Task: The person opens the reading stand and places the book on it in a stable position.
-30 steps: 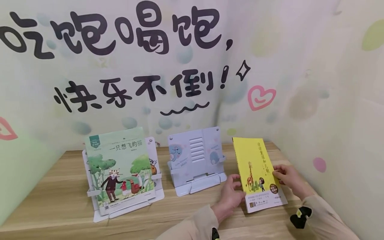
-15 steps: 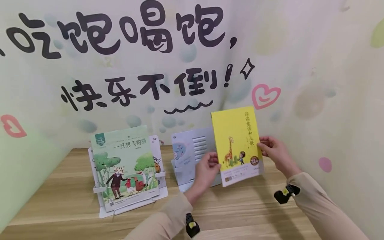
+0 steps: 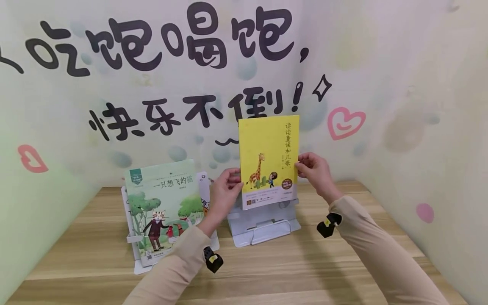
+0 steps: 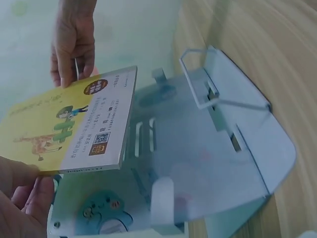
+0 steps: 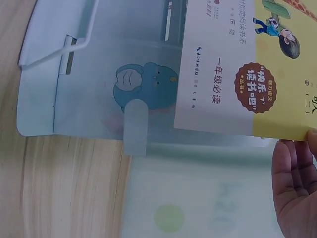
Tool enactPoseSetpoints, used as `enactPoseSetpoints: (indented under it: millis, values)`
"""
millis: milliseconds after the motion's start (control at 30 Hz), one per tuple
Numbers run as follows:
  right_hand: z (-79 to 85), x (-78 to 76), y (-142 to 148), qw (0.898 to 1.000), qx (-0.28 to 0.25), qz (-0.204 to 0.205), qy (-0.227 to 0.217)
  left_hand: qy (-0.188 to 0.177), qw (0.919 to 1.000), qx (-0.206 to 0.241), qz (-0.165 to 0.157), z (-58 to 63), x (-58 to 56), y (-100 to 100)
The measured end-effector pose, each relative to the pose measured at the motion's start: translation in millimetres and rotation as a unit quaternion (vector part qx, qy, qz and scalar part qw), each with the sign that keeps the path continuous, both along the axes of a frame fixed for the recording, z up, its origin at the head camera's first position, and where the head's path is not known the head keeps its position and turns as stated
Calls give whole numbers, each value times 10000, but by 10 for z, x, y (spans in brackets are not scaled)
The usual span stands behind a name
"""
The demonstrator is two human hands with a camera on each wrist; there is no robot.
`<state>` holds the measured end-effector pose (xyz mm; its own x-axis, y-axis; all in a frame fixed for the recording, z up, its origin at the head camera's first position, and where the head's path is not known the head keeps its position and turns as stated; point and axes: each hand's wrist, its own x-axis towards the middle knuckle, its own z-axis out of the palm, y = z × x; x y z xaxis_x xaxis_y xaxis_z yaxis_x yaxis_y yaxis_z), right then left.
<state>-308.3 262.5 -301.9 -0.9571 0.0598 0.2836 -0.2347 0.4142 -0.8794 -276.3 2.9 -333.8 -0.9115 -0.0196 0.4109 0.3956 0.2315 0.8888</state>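
Observation:
A yellow book (image 3: pixel 270 156) with a giraffe and a child on its cover is held upright in the air between both hands. My left hand (image 3: pixel 225 192) pinches its left edge, thumb in front and fingers behind. On the right edge, my right hand (image 3: pixel 316 171) pinches it the same way. Behind and below the book stands a pale blue metal book stand (image 3: pixel 263 233), its upper part hidden in the head view. Both wrist views show a gap between the book's lower edge and the stand's ledge (image 4: pixel 247 114). A wire holder (image 4: pixel 190 82) sticks out from that ledge.
To the left, a green picture book (image 3: pixel 164 199) leans on a white stand (image 3: pixel 206 190), partly covered by my left forearm. The wooden table (image 3: pixel 259 271) runs back to a printed wall cloth (image 3: pixel 381 84).
Both hands have lifted the yellow book off the table at the right and carried it left and up, in front of the blue stand. The view has shifted slightly.

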Motion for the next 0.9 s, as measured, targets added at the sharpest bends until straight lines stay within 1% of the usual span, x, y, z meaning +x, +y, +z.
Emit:
enactPoseSetpoints:
  millis: [67,267,467,600,767,900]
  values:
    - [-17,-27,-38,10000,25,-23,6,41,9999,-102,57,-22,-12,-39]
    - [-110,-61,-88,9999,169,-3,10,256,9987,-449,34,-112,-21,-118]
    - [-227,-61,-101,9989,450,41,-108,383,9957,-842,20,-245,-13,-170]
    - [-318,-50,-93,9973,710,99,-137,456,9930,-1080,117,-337,8,-182]
    - [-435,-30,-74,9929,1188,23,46,540,9862,-1531,313,-425,47,-183]
    - [-505,-17,-63,9885,1503,-17,185,555,9763,-2014,558,-479,67,-189]
